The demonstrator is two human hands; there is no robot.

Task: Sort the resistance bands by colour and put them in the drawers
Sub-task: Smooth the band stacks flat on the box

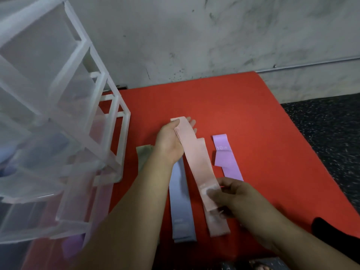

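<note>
The pink band [194, 166] is hanging just above the red mat [253, 114], running from about 11 o'clock down to 5 o'clock between both hands. The left hand [169, 143] is gripping its far end, thumb pressing on top and fingers lying underneath. The right hand [233, 195] is pinching the near end, though blur is hiding exactly how the fingers are closing.

A second pink strip [218, 227] is lying directly beneath, so lifting could be dragging it askew. The blue band [182, 211] is lying just beside at 8 o'clock and the purple band [227, 158] at 3 o'clock. If either pinch is loosening, the freed end is likely falling across one of them and muddling the colours. A green band [143, 154] is peeking out at 9 o'clock, half hidden by the left forearm and easily brushed.

Further out at 9 o'clock, the translucent drawer unit [109, 121] is showing only vague tints, so picking the wrong drawer is the other risk.
</note>
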